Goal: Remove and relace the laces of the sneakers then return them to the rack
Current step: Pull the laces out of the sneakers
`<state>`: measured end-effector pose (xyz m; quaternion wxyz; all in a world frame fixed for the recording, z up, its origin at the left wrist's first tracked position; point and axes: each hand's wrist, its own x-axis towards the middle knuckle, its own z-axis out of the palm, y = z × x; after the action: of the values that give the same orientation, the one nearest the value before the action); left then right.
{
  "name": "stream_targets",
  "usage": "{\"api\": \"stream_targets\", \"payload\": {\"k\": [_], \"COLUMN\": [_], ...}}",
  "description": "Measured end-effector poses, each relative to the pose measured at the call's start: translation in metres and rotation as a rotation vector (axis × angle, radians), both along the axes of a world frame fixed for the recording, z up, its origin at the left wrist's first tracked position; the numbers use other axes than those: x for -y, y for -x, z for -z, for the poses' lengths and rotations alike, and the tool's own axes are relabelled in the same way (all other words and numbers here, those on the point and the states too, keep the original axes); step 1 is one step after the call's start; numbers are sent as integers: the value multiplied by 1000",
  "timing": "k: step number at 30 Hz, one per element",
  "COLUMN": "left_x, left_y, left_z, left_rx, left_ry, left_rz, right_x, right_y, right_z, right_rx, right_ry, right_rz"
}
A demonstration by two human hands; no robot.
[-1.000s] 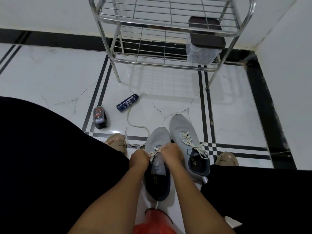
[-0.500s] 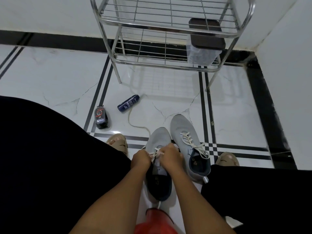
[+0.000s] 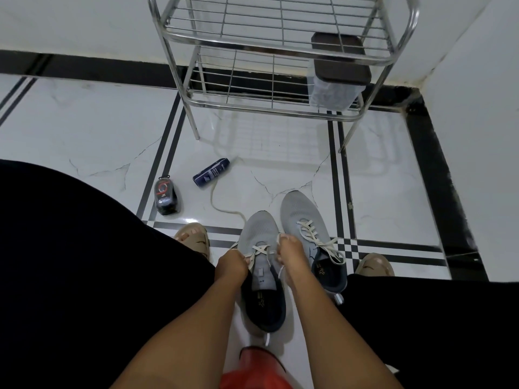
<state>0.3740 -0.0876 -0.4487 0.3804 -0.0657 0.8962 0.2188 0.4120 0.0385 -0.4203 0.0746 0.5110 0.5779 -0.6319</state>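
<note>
On the floor between the person's feet, the nearer grey sneaker lay toe pointing away toward the rack, its lace crossing between both grips, left hand and right hand each pinching a lace end at either side.

Bare forearms, black trousers, and tan slide sandals on both feet.

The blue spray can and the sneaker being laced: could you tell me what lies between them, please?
In the head view, a loose white lace trails over bare floor tile from beside the blue spray can toward the sneaker.
</note>
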Motion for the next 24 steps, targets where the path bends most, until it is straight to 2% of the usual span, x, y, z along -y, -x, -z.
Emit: {"api": "stream_targets", "payload": {"k": [3,6,7,9,10,12,14,17,21,24], "left_x": [-1,-7,-8,-11,-12,-14,-13,-12,-14,-16], "left_y": [1,6,8,11,10,8,4,-5,-10,-10], "left_z": [-2,-8,-10,-12,-12,-10,-5,0,-1,-2], "left_rx": [6,36,32,-19,-52,-120,-176,-249,-336,-340], "left_ry": [14,13,3,-43,-79,-141,-158,-146,-86,-31], "left_rz": [36,90,111,157,186,267,343,392,486,562], "right_x": [-19,-24,-24,-19,-16,-4,1,-4,-12,-8], "right_y": [1,1,0,-7,-12,-23,-30,-34,-40,-46], "right_z": [-5,-10,-8,-3,0,-4,1,7,27,34], "right_rx": [-27,-90,-37,128,201,299,325,331,296,266], "right_ry": [-175,-194,-291,-544,-595,-515,-513,-469,-242,-45], "right_rz": [27,105,22,-301,-473,-732,-823,-655,-451,-178]}}
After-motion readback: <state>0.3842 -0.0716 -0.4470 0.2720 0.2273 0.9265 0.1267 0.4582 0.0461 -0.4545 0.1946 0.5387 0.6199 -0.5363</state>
